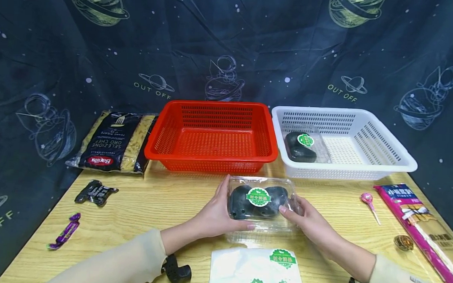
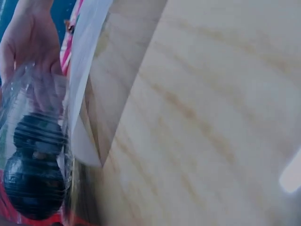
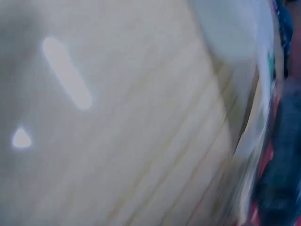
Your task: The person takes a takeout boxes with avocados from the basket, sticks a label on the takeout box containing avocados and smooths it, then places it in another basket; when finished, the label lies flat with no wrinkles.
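A clear plastic clamshell box [image 1: 261,222] is held between both hands above the table. Dark, rounded things [image 1: 240,201] lie inside it, their kind unclear, and a green and white round sticker [image 1: 258,197] is on its lid. My left hand [image 1: 219,213] grips the box's left end, thumb along the near side. At the right end my right hand [image 1: 311,221] holds it, thumb on the lid. Below the box lies a white sheet of stickers [image 1: 240,268] like the one on the lid. The right wrist view is blurred and shows the box only at its edge.
Behind the box stand a red basket [image 1: 214,158] and a white basket [image 1: 350,169]; the white one contains a similar stickered box [image 1: 322,150]. A pasta bag [image 1: 112,143] and two wrapped candies [image 1: 95,192] lie left. Rightward are a lollipop [image 1: 367,198], a walnut [image 1: 403,242] and a long packet [image 1: 421,234].
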Action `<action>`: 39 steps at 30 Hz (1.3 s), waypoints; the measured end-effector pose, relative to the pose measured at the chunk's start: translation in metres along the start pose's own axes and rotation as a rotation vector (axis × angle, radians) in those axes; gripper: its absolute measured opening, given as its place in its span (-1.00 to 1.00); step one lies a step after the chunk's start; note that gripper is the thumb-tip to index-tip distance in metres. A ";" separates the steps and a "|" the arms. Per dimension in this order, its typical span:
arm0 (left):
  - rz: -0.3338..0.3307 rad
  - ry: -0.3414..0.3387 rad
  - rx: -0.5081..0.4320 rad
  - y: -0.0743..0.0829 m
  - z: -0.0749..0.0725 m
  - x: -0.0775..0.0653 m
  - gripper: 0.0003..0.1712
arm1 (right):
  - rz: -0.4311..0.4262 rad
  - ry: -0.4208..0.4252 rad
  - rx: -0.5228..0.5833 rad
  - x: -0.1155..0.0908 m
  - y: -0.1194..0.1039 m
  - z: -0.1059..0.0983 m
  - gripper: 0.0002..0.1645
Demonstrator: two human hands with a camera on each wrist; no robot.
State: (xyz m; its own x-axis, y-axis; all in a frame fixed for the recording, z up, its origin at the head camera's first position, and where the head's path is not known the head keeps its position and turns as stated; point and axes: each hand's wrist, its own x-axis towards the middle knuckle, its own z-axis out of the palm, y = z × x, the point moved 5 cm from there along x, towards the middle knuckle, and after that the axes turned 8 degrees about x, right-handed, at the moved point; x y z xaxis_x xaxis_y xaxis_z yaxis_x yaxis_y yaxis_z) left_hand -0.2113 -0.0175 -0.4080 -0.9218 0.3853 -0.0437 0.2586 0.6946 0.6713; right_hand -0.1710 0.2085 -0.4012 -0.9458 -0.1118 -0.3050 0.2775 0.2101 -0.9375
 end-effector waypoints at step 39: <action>0.012 0.026 -0.231 0.006 0.000 -0.006 -0.04 | 0.079 0.053 0.072 -0.010 -0.002 0.007 0.26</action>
State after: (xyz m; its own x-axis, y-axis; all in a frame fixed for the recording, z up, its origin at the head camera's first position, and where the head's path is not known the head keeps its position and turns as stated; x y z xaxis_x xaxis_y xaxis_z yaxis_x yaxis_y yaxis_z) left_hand -0.2041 -0.0161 -0.4040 -0.9267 0.3753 -0.0177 0.1994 0.5312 0.8234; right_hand -0.1614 0.2023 -0.3973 -0.9275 -0.0452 -0.3710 0.3613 0.1458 -0.9210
